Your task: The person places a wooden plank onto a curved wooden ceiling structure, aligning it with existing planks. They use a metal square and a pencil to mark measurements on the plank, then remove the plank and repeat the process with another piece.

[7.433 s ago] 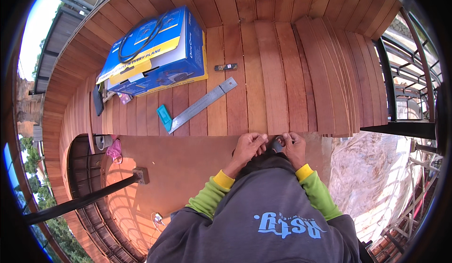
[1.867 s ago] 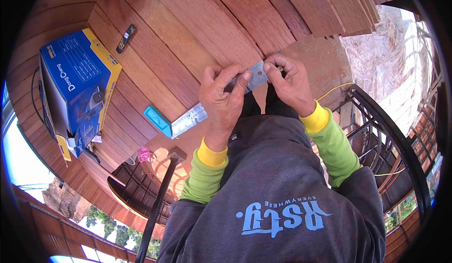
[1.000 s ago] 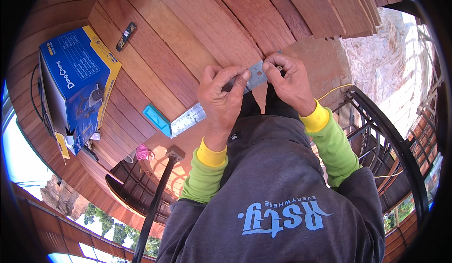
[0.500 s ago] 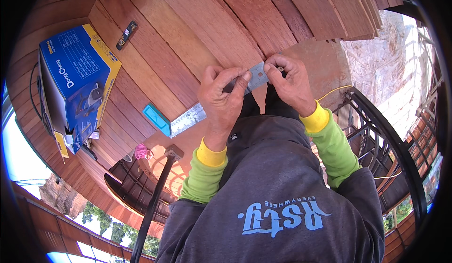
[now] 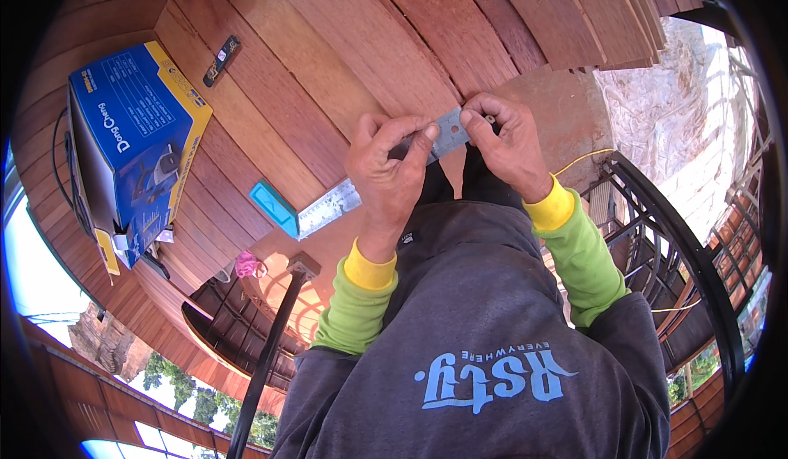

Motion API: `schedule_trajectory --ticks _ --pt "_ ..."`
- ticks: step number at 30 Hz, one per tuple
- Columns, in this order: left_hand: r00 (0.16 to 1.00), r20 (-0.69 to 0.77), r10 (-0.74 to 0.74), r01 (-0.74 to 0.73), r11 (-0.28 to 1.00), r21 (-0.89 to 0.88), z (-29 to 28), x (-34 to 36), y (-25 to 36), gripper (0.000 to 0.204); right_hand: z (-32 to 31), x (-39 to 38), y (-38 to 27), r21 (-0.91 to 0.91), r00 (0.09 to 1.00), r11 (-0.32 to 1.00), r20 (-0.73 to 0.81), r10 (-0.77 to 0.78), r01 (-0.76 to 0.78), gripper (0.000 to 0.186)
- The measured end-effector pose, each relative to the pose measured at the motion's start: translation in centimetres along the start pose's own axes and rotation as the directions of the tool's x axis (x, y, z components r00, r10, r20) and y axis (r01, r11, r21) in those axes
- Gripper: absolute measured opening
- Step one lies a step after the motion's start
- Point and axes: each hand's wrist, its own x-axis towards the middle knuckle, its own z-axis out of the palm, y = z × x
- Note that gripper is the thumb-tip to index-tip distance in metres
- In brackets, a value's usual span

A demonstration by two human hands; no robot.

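Note:
Between my hands runs a try square with a teal handle (image 5: pixel 273 208) and a flat silver blade (image 5: pixel 330 207). My left hand (image 5: pixel 387 159) pinches this blade between thumb and fingers, covering its middle. Beyond those fingertips the blade's grey end, with a small round hole, shows between both hands. My right hand (image 5: pixel 509 143) is closed with its thumb and forefinger on that end. A small round-tipped item sticks out by the right forefinger, too small to name. Something dark shows under the left fingers, its kind hidden.
Reddish wooden planks (image 5: pixel 328 65) lie across the work surface, with stacked boards (image 5: pixel 607 11) at the far right. A blue and yellow cardboard box (image 5: pixel 131 122) stands at left, near a small black device (image 5: pixel 222 61). Black metal rails (image 5: pixel 275 344) flank me; a yellow cord (image 5: pixel 584 160) lies right.

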Motion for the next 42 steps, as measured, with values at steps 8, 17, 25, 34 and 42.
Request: schedule_trajectory --ticks 8,17,25,34,42 --pt "1.0 -0.016 0.02 -0.02 1.0 0.002 0.1 -0.1 -0.4 0.015 0.1 0.0 -0.3 -0.006 1.0 1.0 -0.01 0.0 0.0 0.015" --pt "0.999 -0.024 0.027 -0.027 1.0 -0.003 0.2 -0.3 -0.4 0.015 0.0 -0.1 -0.6 -0.023 1.0 1.0 -0.004 0.015 -0.015 0.016" --pt "1.0 -0.011 0.025 -0.025 1.0 -0.003 0.1 -0.1 -0.2 0.013 -0.2 -0.1 -0.3 0.002 0.999 0.999 -0.037 0.039 -0.039 0.017" --pt "1.0 -0.01 0.023 -0.024 0.999 -0.025 0.1 -0.1 -0.3 0.012 -3.7 -3.4 1.8 0.364 0.851 0.791 0.008 0.526 -0.492 0.036" --pt "1.0 -0.013 -0.004 0.004 1.0 -0.019 0.2 -0.1 -0.1 0.013 -3.4 -9.4 4.0 0.534 0.605 0.422 0.225 0.764 -0.733 0.03"
